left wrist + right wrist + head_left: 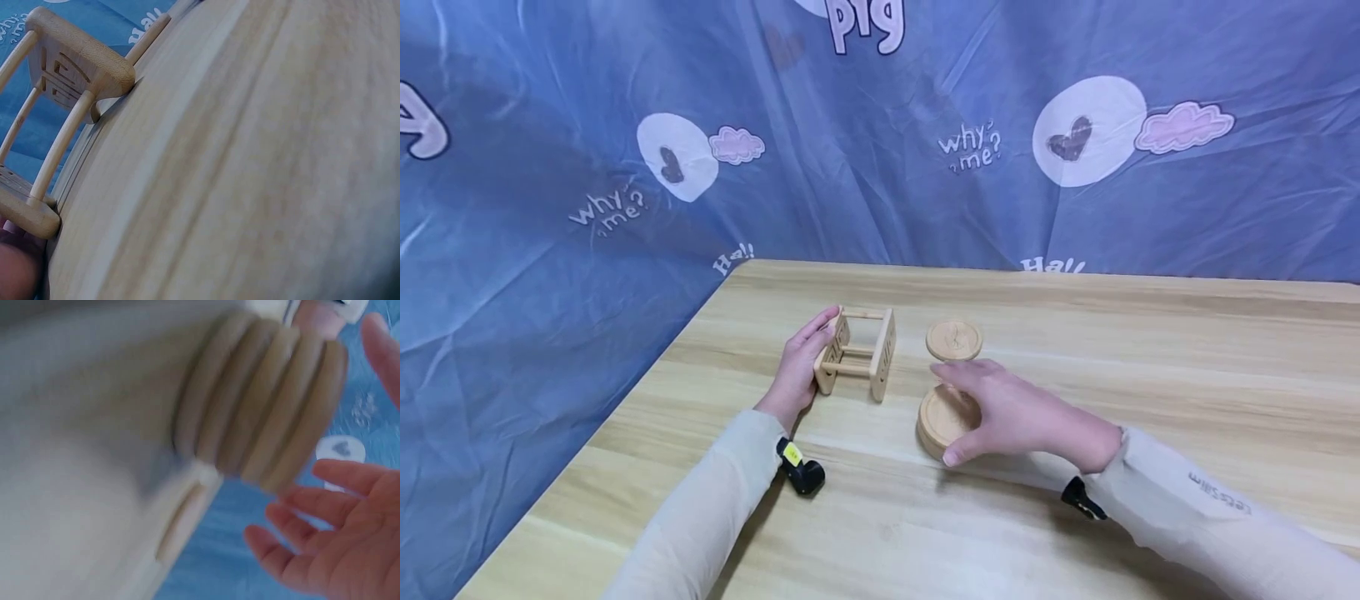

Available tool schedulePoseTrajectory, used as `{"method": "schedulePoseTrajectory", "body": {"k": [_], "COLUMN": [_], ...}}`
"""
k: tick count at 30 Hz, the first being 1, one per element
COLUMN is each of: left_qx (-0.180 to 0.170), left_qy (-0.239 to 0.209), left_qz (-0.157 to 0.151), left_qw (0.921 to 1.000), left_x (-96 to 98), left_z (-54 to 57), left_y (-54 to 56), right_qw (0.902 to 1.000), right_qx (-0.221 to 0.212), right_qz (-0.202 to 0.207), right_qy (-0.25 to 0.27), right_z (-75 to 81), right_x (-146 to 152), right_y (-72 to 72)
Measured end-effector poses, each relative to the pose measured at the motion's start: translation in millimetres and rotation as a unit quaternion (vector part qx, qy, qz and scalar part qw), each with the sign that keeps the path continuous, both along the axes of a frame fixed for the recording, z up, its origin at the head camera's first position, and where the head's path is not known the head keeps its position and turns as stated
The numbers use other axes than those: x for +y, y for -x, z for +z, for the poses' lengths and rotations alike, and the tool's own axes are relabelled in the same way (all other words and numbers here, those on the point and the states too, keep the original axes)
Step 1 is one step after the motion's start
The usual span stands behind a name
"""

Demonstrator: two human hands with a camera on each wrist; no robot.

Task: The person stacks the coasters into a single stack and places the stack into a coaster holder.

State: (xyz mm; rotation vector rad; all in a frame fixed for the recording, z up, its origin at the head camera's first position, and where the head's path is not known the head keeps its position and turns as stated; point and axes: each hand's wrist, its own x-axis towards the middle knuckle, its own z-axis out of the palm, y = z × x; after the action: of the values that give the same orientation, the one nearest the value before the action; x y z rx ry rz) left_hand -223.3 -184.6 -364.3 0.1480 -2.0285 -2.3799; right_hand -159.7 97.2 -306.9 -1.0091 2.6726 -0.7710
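A small wooden coaster holder (883,354) with two slotted side panels joined by round rods stands on the table. My left hand (797,367) grips its left panel; in the left wrist view, part of the hand (19,269) shows at that panel's edge. To the right is a stack of several round wooden coasters (936,421), whose layered rims (256,406) show in the right wrist view. Over this stack hovers my right hand (1011,408), thumb and fingers spread, holding nothing. Just behind the stack a single round coaster (954,340) with an engraved mark lies flat.
The light wood-grain table (1187,358) extends to both sides and toward me. A blue printed cloth (880,167) hangs behind the table's back edge and along its left side. Black wrist cameras (805,477) are strapped at both sleeves.
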Motion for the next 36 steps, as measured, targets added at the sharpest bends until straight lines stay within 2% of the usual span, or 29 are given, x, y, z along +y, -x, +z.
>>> {"method": "schedulePoseTrajectory", "body": {"k": [5, 8, 11, 15, 21, 36], "left_qx": [-0.001, 0.000, 0.000, -0.001, 0.007, 0.012], "left_qy": [-0.003, -0.002, -0.002, -0.002, 0.002, 0.003], "left_qz": [0.005, 0.006, 0.007, 0.007, 0.008, 0.008], "left_qw": [1.0000, 1.0000, 1.0000, 1.0000, 0.9999, 0.9999], "left_x": [-0.7, -1.5, -1.9, -1.8, -2.1, 0.8], "left_z": [-2.4, -2.7, -3.2, -3.2, -4.0, -3.4], "left_y": [-1.6, -1.1, -0.5, -0.4, 0.8, 0.5], "right_qw": [0.9985, 0.9972, 0.9972, 0.9976, 0.9982, 0.9988], "right_qx": [0.043, 0.068, 0.074, 0.069, 0.059, -0.006], "right_qz": [0.028, 0.024, 0.008, -0.003, -0.010, -0.035], "right_qy": [0.021, 0.021, 0.012, -0.003, -0.004, -0.034], "right_z": [10.5, 15.1, 14.6, 8.9, 0.3, -10.4], "right_x": [8.9, 13.0, 17.6, 22.2, 20.6, 6.1], "right_y": [19.8, 35.9, 52.5, 69.9, 88.3, 110.8]}}
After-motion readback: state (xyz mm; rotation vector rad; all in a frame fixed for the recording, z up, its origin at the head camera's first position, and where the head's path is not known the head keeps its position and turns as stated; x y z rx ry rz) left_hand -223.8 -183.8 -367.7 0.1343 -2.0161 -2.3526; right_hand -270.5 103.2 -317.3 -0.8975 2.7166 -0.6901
